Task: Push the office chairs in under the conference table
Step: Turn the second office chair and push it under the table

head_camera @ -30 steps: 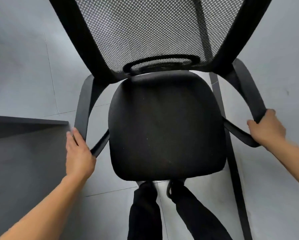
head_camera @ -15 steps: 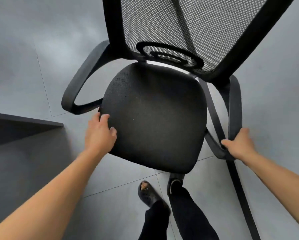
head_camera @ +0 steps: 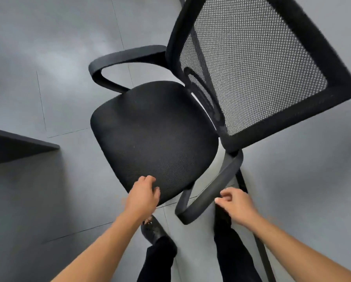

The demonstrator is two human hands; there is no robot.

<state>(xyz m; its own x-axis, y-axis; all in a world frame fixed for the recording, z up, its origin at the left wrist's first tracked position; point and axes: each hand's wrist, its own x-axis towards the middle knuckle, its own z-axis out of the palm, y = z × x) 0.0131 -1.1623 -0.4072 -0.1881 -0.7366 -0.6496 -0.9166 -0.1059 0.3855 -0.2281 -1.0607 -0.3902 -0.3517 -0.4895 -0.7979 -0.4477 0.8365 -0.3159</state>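
The dark grey corner of the conference table [head_camera: 18, 147] is jutting in at the far left. Beside it on the grey tiled floor [head_camera: 48, 58], apart from the table, the black mesh-backed office chair [head_camera: 154, 131] is standing turned at an angle. The left hand [head_camera: 143, 195] is curling over the seat's front edge, gripping it. The right hand [head_camera: 236, 203] is touching the near armrest [head_camera: 209, 192], fingers loosely bent, not closed around it.
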